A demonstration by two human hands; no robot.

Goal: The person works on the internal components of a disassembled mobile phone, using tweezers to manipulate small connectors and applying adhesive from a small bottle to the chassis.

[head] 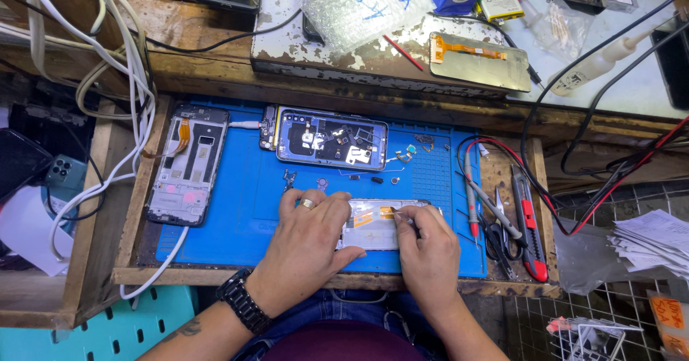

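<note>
Already opened: phone frame (380,224) at lower centre of blue mat (244,189), pinned flat under left hand (305,242); right hand (427,246) fingertips pinched at orange flex (387,212); loose screws (384,180) unfitted.

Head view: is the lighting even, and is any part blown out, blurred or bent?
Head view: even light on the blue mat, both hands and the phone frame sharp; the white tabletop top right is pale but not blown out; bench edges bow slightly; soft shadows only under the hands.
</note>
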